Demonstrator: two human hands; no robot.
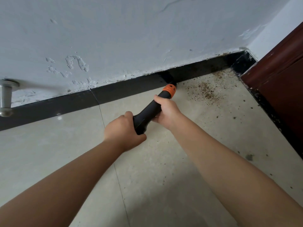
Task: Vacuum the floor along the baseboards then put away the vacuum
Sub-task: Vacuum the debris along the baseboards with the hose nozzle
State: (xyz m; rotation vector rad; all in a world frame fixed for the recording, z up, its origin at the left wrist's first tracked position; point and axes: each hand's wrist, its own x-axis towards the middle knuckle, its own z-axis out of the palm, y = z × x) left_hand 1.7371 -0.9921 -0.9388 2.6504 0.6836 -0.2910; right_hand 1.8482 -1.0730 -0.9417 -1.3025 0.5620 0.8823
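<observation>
A black handheld vacuum (150, 110) with an orange collar (169, 90) points down at the foot of the black baseboard (127, 89). Its nozzle tip touches the floor right where the baseboard meets the tiles. My left hand (123, 130) grips the rear end of the vacuum body. My right hand (165, 110) wraps around the barrel just behind the orange collar. Brown crumbs and dust (206, 92) lie scattered on the beige tile to the right of the nozzle, reaching toward the corner.
A dark red-brown wooden door or frame (278, 82) closes off the right side, with a black threshold strip along it. A metal doorstop (5, 97) juts from the white, flaking wall at the far left. Beige floor tiles (49, 153) spread toward me.
</observation>
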